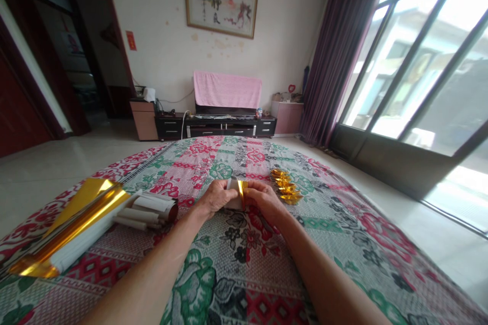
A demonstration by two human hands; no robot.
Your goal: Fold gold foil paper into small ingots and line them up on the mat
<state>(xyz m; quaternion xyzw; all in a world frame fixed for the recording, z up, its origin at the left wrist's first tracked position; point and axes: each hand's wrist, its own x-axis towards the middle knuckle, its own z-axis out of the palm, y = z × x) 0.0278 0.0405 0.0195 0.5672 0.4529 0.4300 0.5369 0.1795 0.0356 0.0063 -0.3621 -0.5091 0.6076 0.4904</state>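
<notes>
Between my two hands is a small piece of foil paper [241, 191], gold on one side and whitish on the other, with a gold band folded along its right part. My left hand [217, 199] pinches its left side, thumb on top. At its right edge, my right hand [264, 200] grips the gold part with fingers closed. The paper is just above or on the patterned cloth [229, 259]; I cannot tell which. To the right of my right hand sits a row of several folded gold foil pieces [285, 187].
On the left lie curled gold foil sheets [87, 213] and several pale paper rolls [147, 212]. Across the room stands a low black cabinet [229, 128] with a pink cloth [227, 90] above it. A purple curtain [330, 61] hangs beside the large window at right.
</notes>
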